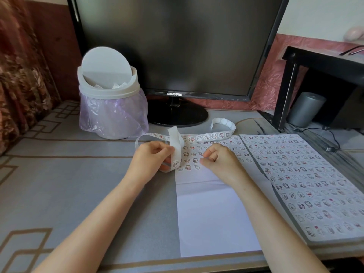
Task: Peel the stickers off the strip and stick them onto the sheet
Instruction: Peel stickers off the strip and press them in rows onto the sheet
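Observation:
A long white strip (206,136) of round cartoon stickers loops across the far side of the white sheet (214,211). My left hand (151,156) pinches a folded part of the strip just left of the sheet's edge. The upper part of the sheet carries several rows of stickers; its lower part is bare. My right hand (218,157) has curled fingers, its thumb and fingertips down on the sheet at the end of the lowest sticker row (194,166). Whether a sticker lies under the fingertips is hidden.
A stack of sheets (307,186) covered with stickers lies to the right. A white swing-lid bin (110,95) with a plastic liner stands at the back left, a black monitor (177,48) behind the work area, and a black stand (323,62) with a grey speaker at the right.

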Demonstrator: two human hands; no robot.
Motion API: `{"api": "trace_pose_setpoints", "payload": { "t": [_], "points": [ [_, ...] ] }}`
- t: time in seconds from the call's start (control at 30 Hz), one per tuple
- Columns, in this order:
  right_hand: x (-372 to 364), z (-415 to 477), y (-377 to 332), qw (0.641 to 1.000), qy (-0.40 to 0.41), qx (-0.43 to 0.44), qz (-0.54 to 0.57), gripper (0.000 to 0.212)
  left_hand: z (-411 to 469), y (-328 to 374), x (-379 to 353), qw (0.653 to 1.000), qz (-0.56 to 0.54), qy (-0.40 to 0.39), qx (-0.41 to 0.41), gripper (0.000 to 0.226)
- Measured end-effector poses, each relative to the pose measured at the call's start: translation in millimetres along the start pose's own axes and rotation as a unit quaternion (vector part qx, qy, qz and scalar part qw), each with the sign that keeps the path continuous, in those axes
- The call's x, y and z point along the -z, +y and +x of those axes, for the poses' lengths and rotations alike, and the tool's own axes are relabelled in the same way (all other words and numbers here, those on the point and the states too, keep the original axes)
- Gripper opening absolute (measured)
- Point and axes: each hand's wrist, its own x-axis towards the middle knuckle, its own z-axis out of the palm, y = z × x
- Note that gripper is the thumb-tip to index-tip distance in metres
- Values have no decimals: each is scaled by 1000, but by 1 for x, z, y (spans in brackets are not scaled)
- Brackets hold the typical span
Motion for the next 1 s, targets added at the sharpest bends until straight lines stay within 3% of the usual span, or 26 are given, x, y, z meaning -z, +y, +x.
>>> {"api": "trace_pose_setpoints", "payload": {
  "t": [0.2, 1.0],
  "points": [
    [-3, -1, -3, 1000, 5, -13, -13, 26, 0, 0, 0, 1000, -6, -1, -3, 15],
    [0, -1, 0, 999, -33, 10, 1, 20, -3, 5, 0, 1000, -12, -6, -7, 15]
  ]
}}
